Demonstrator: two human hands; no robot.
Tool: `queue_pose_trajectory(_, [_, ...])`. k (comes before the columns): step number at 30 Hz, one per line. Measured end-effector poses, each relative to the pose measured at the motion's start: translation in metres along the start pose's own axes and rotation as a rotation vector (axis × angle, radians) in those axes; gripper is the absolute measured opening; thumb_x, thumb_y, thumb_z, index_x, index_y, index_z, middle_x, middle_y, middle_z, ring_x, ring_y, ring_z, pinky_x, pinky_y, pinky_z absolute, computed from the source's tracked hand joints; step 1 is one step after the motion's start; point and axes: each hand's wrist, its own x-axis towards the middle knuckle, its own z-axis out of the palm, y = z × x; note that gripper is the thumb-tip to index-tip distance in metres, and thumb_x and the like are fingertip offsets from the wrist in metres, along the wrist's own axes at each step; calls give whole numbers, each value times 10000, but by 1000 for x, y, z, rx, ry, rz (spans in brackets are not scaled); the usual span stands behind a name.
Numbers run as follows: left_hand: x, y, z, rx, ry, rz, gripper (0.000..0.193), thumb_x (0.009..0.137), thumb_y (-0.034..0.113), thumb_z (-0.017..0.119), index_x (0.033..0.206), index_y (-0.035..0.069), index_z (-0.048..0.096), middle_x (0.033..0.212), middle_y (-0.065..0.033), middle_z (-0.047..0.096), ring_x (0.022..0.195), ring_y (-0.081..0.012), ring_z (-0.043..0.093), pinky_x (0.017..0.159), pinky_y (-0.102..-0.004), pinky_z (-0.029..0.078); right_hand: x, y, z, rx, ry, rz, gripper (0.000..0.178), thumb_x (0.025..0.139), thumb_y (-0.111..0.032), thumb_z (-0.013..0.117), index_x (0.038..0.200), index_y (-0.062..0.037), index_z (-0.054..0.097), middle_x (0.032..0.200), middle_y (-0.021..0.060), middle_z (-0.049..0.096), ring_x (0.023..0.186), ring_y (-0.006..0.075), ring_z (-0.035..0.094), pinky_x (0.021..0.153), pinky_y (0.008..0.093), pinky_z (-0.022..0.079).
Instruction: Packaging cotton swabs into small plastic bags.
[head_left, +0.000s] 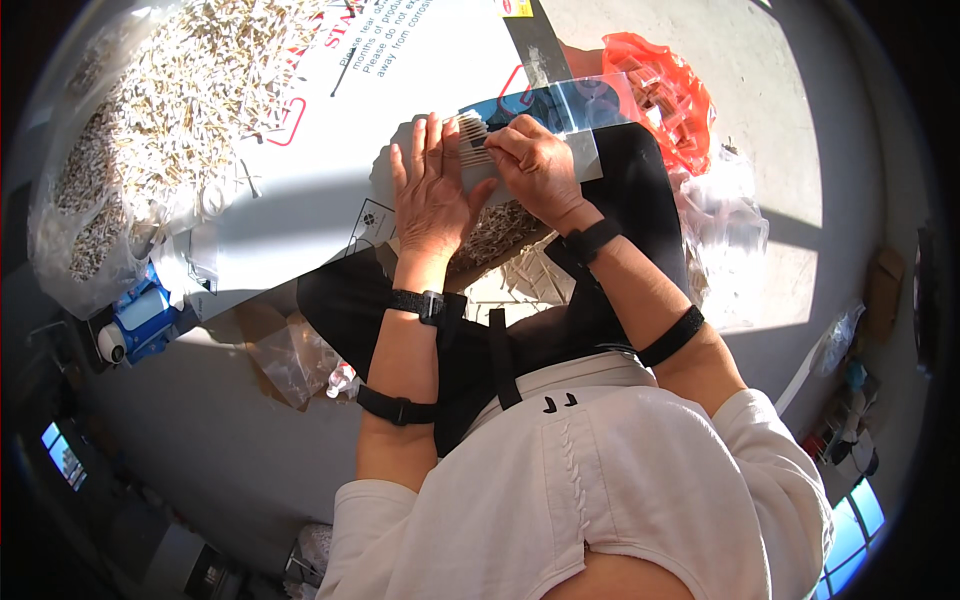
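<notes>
We find the row of thin sticks (472, 142) between the fingers of the two hands, lying side by side at the far edge of the lap, just beyond the left thumb. The left hand (432, 205) lies flat with its fingers spread and clasps nothing; its index finger is at the row's left ends, touching or just beside them. The right hand (540, 175) has its fingers curled in close at the row's right ends; we cannot tell whether they pinch a stick, the film or nothing. Just beyond the right fingers stretches a clear plastic film (582, 108), and we cannot make out whether the sticks lie on or inside it. We judge that one small row is set out neatly, while most of the sticks are unsorted: a large loose heap (190, 90) fills a clear bag on the tabletop (325, 185), well left of the left fingers, and more loose sticks (492, 238) lie nearer the body, below the fingers. Right of the right fingers, a red bag (690, 115) holds small pieces, perhaps finished ones, with crumpled clear plastic (725, 240) beside it.
</notes>
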Motion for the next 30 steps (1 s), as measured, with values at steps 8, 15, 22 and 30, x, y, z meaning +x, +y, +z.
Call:
queue_pose_trajectory(8, [0, 1, -1, 21, -3, 7, 892, 860, 553, 583, 1512, 67, 215, 1588, -121, 175, 1477, -259, 139, 1182, -530, 111, -4, 5, 0, 83, 62, -35, 79, 782, -37, 693, 850, -76, 686, 813, 60, 612, 710, 252, 644, 612, 327, 521])
queue_pose_trajectory(15, [0, 0, -2, 41, 4, 15, 891, 863, 565, 570, 1512, 66, 216, 1589, -123, 174, 1475, -264, 148, 1180, -532, 117, -5, 6, 1, 82, 67, -62, 78, 775, -34, 701, 840, -77, 693, 815, 54, 613, 709, 246, 643, 614, 324, 521])
queue_pose_trajectory(22, [0, 0, 0, 47, 3, 16, 890, 869, 575, 554, 1514, 65, 215, 1591, -123, 170, 1478, -260, 140, 1182, -531, 106, -6, 6, -1, 60, 54, -84, 31, 764, -94, 702, 793, -92, 694, 811, 42, 605, 754, 250, 639, 639, 360, 525])
queue_pose_trajectory(30, [0, -1, 1, 18, 22, 12, 872, 865, 568, 557, 1512, 91, 218, 1580, -112, 205, 1470, -276, 166, 1177, -526, 117, -5, 1, -3, 67, 46, -51, 127, 759, -35, 695, 878, -79, 697, 819, 69, 602, 724, 270, 637, 628, 353, 524])
